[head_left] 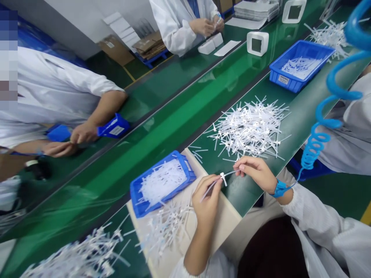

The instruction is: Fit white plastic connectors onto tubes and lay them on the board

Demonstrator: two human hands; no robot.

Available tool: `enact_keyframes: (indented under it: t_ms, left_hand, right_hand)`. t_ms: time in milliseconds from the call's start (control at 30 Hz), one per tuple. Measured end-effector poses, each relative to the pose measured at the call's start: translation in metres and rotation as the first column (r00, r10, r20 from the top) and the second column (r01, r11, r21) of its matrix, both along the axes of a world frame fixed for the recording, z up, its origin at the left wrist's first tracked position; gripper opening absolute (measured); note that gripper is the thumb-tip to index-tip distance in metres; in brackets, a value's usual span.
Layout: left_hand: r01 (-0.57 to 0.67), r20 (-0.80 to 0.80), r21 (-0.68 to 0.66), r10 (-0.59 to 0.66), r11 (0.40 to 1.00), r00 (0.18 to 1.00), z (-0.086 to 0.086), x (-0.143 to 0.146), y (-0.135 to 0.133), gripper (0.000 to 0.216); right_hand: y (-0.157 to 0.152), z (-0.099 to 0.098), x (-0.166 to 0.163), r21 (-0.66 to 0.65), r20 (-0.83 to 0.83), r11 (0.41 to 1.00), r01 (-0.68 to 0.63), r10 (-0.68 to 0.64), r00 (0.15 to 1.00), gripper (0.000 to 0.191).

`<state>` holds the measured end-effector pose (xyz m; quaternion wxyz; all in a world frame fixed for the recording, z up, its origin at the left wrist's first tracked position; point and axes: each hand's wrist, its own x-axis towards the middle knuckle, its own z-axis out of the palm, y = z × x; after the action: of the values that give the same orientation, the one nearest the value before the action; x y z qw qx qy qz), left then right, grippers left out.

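Between my two hands runs a thin, clear plastic tube with a white T-shaped fitting on it. My left hand is closed around the tube next to the fitting, and a tube end slants down across the fingers. Fingertips of my right hand pinch the tube on the far side of the fitting. A blue strap with a coiled cord circles my right wrist. Beyond the hands spreads a large pile of similar tubes with white fittings. Left of my left hand is a blue bin of short white tubes.
A cream board lies under my hands, with more tube pieces on it. Another pile sits lower left. A second blue bin stands farther right. The coiled blue cord hangs at right. Co-workers sit across the green conveyor.
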<state>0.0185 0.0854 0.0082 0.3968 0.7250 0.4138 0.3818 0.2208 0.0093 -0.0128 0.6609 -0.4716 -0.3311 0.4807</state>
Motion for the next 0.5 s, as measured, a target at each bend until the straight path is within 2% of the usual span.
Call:
enact_keyframes:
  t_ms: [167, 300, 433, 500]
  left_hand:
    - [0.052, -0.063, 0.167, -0.042, 0.985, 0.997, -0.002, 0.002, -0.001, 0.005]
    - [0.109, -0.181, 0.29, -0.057, 0.951, 0.982, -0.008, -0.002, -0.001, 0.002]
    - [0.257, -0.39, 0.316, -0.122, 0.913, 0.913, -0.016, -0.01, 0.001, 0.012]
    - [0.319, -0.429, 0.312, -0.167, 0.895, 0.888, -0.016, -0.013, 0.003, 0.021]
  right_hand:
    - [0.002, -0.007, -0.002, 0.009, -0.055, 0.998, 0.066, -0.066, 0.996, 0.028]
    - [0.003, -0.008, -0.002, -0.02, -0.063, 0.994, 0.109, -0.11, 0.992, 0.027]
    - [0.003, -0.007, -0.001, -0.041, -0.029, 0.991, 0.124, -0.125, 0.992, 0.024]
    - [0.004, -0.007, -0.001, -0.046, 0.013, 0.992, 0.12, -0.119, 0.993, 0.023]
